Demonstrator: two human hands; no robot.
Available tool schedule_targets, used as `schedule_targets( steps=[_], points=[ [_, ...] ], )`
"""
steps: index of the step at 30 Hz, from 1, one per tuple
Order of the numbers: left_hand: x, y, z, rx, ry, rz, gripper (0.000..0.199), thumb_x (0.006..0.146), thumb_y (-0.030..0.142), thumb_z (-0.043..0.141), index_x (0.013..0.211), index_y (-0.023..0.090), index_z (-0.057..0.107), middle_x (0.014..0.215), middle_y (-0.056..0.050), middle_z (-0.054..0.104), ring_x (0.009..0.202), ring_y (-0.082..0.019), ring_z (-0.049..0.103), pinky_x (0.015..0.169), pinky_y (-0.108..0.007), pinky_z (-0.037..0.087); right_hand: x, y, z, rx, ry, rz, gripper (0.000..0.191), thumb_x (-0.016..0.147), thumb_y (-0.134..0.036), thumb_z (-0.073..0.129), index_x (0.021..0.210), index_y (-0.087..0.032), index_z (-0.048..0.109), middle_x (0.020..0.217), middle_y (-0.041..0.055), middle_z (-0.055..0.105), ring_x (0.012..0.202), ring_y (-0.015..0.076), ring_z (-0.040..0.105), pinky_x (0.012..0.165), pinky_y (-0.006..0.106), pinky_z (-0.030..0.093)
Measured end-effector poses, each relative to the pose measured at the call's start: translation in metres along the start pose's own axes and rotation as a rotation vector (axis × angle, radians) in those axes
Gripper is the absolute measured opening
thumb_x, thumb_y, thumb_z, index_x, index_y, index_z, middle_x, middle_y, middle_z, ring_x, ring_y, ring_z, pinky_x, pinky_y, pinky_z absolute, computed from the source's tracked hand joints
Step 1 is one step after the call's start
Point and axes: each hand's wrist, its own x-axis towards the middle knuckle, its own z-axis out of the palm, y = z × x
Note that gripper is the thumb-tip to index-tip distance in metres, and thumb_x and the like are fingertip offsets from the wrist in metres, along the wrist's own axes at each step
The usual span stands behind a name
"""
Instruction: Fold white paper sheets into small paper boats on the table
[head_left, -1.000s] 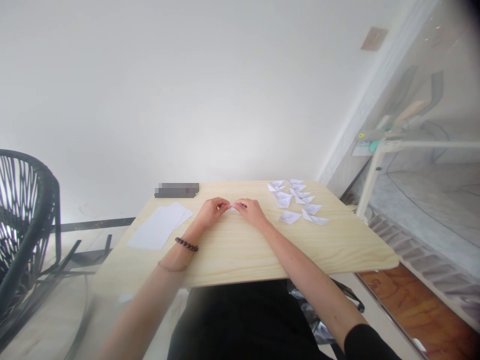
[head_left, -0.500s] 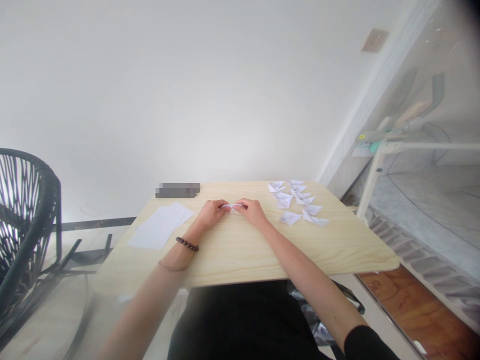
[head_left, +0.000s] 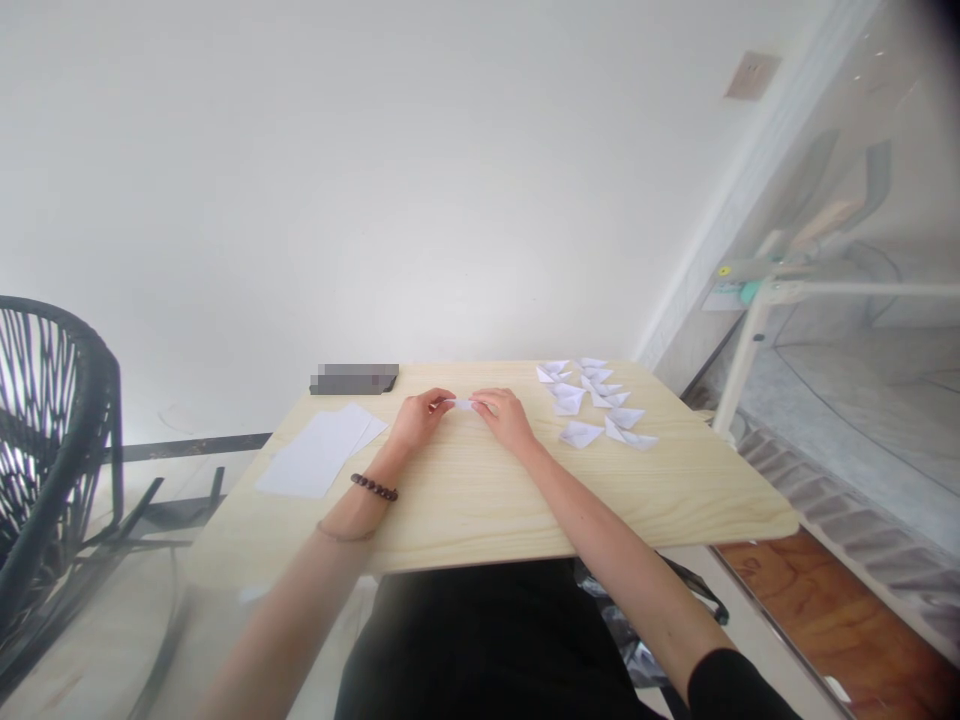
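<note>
A small piece of folded white paper (head_left: 463, 405) is held above the middle of the table, seen nearly edge-on. My left hand (head_left: 421, 418) pinches its left end between thumb and fingers, and a dark bead bracelet circles that wrist. At the other end, my right hand (head_left: 505, 416) grips the paper with thumb and fingertips. The fingers hide part of the folds. To the right of my hands lie several folded white paper boats (head_left: 568, 400) in loose rows. Flat white paper sheets (head_left: 311, 455) overlap one another left of my left forearm.
The light wooden table (head_left: 480, 500) stands against a white wall. A dark, blurred-out object (head_left: 354, 380) lies at its back left. A black woven chair (head_left: 82, 400) is on the left. On the right stands a white metal frame (head_left: 742, 370); a dark bag hangs below the table edge.
Both hands have shifted slightly up and tilted the folded paper. The right fingers now lie straighter along its end. The boats and sheets stay where they were.
</note>
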Motion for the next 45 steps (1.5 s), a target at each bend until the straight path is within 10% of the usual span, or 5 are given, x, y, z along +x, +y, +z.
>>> schedule_targets(
  steps=[45],
  points=[
    [0.0004, 0.0035, 0.0017, 0.029, -0.157, 0.070, 0.024, 0.074, 0.028, 0.044, 0.081, 0.019, 0.065, 0.090, -0.003, 0.065, 0.085, -0.017, 0.056, 0.082, -0.028, 0.041, -0.0028, -0.0035, 0.0026, -0.102, -0.154, 0.018, 0.017, 0.070, -0.011, 0.053, 0.074, -0.021, 0.066, 0.081, 0.0026, 0.061, 0.082, 0.0145, 0.051, 0.078, 0.027, 0.038]
  ],
)
